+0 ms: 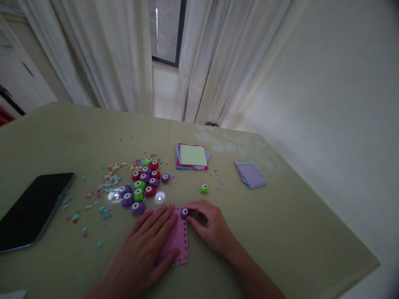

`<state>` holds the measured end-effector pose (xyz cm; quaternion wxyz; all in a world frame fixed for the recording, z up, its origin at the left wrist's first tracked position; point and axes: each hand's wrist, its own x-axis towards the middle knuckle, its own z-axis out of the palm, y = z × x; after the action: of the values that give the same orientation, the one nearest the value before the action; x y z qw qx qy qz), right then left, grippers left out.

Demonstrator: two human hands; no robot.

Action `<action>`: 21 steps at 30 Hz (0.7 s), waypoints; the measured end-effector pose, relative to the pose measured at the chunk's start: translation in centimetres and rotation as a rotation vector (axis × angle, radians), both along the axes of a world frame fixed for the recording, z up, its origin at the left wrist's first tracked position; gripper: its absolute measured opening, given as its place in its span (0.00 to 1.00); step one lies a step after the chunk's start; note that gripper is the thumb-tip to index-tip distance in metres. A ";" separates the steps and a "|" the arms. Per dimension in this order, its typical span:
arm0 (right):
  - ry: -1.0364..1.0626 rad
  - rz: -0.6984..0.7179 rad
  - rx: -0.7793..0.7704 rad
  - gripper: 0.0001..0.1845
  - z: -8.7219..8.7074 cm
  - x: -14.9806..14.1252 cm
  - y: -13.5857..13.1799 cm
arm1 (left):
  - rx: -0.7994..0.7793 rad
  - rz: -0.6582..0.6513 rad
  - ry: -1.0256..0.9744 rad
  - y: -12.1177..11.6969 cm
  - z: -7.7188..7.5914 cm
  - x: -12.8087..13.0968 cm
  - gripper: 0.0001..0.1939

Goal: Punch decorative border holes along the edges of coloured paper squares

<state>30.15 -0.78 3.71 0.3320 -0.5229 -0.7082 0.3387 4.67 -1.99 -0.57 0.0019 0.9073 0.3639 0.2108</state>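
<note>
A pink paper sheet (180,241) with punched holes along its right edge lies on the table near me. My left hand (146,245) rests flat on it, fingers stretched out, pressing it down. My right hand (209,226) is closed around a small purple punch (185,213) set at the sheet's top right corner. A pile of purple, red and green punches (142,185) sits just beyond my left hand. One green punch (204,189) stands alone beyond my right hand.
A dark phone (31,209) lies at the left. Coloured paper bits (107,182) are scattered between it and the punches. A stack of coloured paper (192,157) sits further back, and a smaller punched stack (251,175) to the right. The table edge (343,216) runs along the right, by the wall.
</note>
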 end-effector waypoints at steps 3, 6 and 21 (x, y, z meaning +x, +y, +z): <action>0.002 0.003 -0.004 0.14 0.1 0.0 0.0 | 0.004 -0.008 0.002 0.1 0.1 0.0 0.40; 0.004 0.023 -0.003 0.14 0.1 0.1 0.0 | -0.007 -0.008 -0.003 0.1 0.1 0.0 0.41; 0.024 0.043 0.000 0.14 0.2 0.3 0.0 | -0.031 -0.006 0.013 0.3 0.0 0.0 0.41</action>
<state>30.43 -0.80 3.88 0.3332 -0.5035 -0.7152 0.3521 4.70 -1.67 -0.55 0.0142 0.9096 0.3642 0.1995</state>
